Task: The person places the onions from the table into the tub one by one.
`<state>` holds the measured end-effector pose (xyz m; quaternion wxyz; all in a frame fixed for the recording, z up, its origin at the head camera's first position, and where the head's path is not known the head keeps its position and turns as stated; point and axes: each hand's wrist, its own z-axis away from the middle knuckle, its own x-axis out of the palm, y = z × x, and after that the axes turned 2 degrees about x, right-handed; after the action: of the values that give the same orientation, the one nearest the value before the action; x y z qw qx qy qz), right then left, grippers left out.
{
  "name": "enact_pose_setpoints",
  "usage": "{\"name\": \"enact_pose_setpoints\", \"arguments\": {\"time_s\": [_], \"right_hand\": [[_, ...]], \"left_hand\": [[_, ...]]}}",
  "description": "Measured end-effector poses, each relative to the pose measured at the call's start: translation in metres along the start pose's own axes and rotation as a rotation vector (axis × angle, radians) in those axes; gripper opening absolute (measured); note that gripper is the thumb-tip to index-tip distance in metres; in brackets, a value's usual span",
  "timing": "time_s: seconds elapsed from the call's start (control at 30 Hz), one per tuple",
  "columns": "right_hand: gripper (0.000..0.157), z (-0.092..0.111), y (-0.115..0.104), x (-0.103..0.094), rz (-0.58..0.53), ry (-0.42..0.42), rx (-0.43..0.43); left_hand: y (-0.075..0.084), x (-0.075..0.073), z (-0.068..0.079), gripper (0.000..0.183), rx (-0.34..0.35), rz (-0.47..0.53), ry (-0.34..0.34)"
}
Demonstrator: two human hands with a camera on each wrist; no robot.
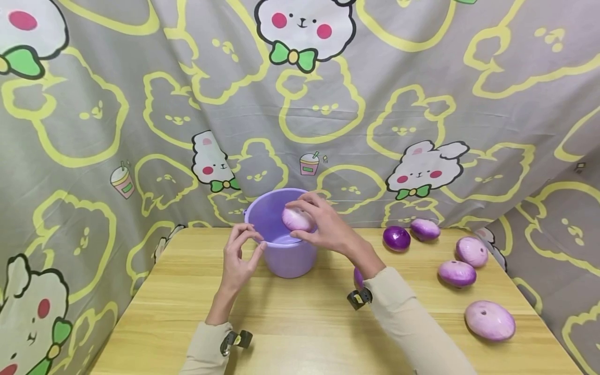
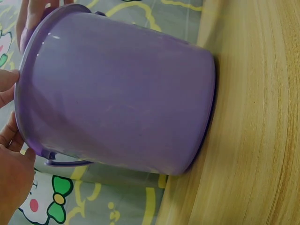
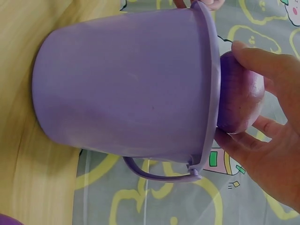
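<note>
A lilac plastic bucket [image 1: 290,263] stands upright near the back of the table, its mouth facing up. My right hand [image 1: 328,224] grips a purple-and-white onion [image 1: 296,220] over the bucket's mouth, thumb on one side and fingers on the other. In the right wrist view the onion [image 3: 241,93] is right at the rim, partly hidden behind it. At the near left side of the rim, my left hand [image 1: 241,258] pinches the bucket's edge between thumb and fingers. The left wrist view shows the bucket's side [image 2: 122,93] and fingers at its rim.
Several more purple onions lie at the right: a dark one [image 1: 396,238], a paler one [image 1: 472,251] and a large one [image 1: 489,320] among them. Another onion [image 1: 358,278] is partly covered by my right wrist. A patterned grey curtain [image 1: 323,120] hangs behind the wooden table [image 1: 290,323].
</note>
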<state>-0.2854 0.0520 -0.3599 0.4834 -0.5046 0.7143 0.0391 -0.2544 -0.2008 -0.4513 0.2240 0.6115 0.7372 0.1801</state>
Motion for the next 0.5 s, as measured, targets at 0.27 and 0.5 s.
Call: {"name": "enact_pose_setpoints", "arguments": {"time_s": [0.27, 0.5], "right_hand": [[0.058, -0.003, 0.001, 0.007, 0.011, -0.005, -0.016], [0.058, -0.003, 0.002, 0.011, 0.01, -0.026, 0.01]], "left_hand": [[0.001, -0.001, -0.001, 0.019, -0.012, -0.006, -0.004], [0.0, 0.0, -0.001, 0.019, 0.01, 0.0, 0.0]]}}
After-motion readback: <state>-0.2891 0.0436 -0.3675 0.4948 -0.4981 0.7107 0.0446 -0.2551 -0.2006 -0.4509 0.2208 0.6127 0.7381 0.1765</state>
